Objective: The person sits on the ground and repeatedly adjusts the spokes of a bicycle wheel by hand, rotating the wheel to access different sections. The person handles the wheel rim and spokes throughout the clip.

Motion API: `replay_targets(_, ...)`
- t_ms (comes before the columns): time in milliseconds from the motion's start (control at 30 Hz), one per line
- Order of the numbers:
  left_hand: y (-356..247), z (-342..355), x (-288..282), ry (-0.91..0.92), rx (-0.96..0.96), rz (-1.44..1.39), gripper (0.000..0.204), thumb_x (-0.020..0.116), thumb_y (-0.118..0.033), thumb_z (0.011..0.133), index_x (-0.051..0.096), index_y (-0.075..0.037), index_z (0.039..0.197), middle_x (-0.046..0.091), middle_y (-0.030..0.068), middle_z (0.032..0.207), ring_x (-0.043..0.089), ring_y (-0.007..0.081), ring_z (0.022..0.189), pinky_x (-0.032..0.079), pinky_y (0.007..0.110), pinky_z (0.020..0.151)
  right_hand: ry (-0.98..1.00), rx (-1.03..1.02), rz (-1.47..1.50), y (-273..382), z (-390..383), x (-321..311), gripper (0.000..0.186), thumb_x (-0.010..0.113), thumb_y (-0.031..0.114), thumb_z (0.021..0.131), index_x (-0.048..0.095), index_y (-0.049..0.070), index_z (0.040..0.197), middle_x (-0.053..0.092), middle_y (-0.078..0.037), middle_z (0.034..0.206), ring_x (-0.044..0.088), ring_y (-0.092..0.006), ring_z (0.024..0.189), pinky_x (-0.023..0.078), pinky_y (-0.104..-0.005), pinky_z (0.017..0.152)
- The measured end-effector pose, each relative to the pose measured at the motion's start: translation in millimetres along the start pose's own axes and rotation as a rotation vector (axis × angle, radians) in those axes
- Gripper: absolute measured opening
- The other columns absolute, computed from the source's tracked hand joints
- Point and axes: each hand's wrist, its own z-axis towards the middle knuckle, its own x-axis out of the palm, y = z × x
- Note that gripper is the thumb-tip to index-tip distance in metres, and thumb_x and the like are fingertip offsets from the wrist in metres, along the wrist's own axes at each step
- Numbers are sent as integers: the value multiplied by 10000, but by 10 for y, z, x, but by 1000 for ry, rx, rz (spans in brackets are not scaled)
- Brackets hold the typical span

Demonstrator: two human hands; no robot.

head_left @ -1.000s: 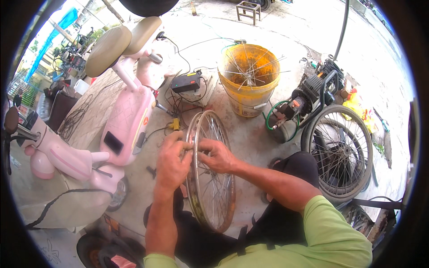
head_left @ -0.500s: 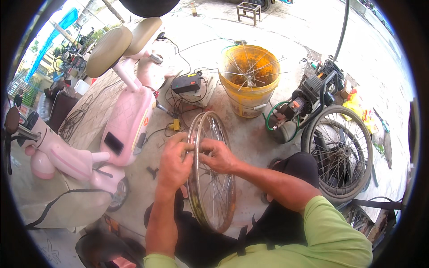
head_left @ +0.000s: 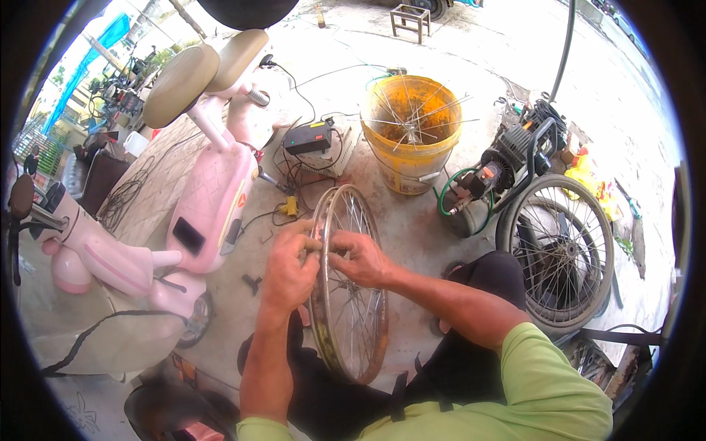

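Observation:
A spoked bicycle wheel with a rusty, bare metal rim stands upright between my legs. My left hand is closed at the rim's upper left side, fingertips pinched against it; whatever small piece they may hold is hidden. My right hand grips the same part from the right, its fingers curled in among the spokes. Just behind the wheel lies a yellow tool or connector among black cables. A small dark part rests on the ground left of my left hand.
A pink scooter stands left. Beyond the wheel are a black box with cables and a yellow bucket holding loose spokes. An air compressor and a tyred wheel are at right, a metal stand far back.
Both hands and the top of the rim have sunk very slightly in the picture, with the left fingers shifting a little at the rim. The grip looks otherwise the same.

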Motion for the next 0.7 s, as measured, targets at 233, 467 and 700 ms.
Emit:
replay_targets(233,-33,11,11,-69,104,254,159,722,-5,828,740,1,986,673,210,1344,621,407,1267,491,478,1096,-21,-76,-8,-17,17,-17,278,734,281,1004,745,22,1104,690,-183,1006,683,-400,939,543,-466,804)
replay_targets(467,35,1,43,-10,37,76,148,694,8,834,731,-2,977,679,204,1336,615,401,1280,488,472,1105,-36,-16,-28,30,2,9,260,750,265,980,757,27,1083,694,-174,1000,692,-386,945,548,-463,811)
replay_targets(700,-6,-15,52,-69,76,189,159,716,-11,842,731,-9,1001,685,193,1322,599,396,1306,485,470,1106,-61,-4,12,56,3,-20,249,768,235,962,762,31,1104,697,-177,1001,695,-385,947,549,-461,815)
